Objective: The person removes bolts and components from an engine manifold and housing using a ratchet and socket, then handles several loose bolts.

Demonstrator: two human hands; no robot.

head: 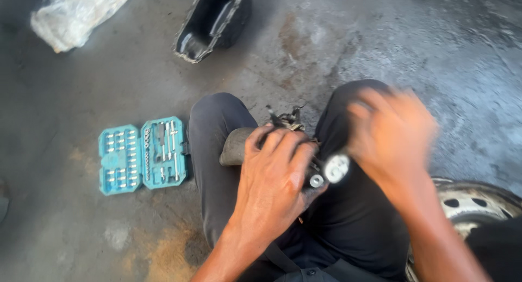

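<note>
My left hand (273, 176) is wrapped over a dark greasy metal part (237, 146) that rests between my knees, above my dark trousers (353, 217). Shiny round metal ends (336, 168) of the part stick out just right of that hand. My right hand (392, 139) is blurred with motion, raised beside the right end of the part; whether it grips anything is not visible.
An open teal socket set case (142, 155) lies on the stained concrete floor to my left. A black plastic tub (213, 22) sits at the top, a crumpled clear plastic bag (76, 15) at top left. A steel wheel rim (478, 203) shows at the lower right.
</note>
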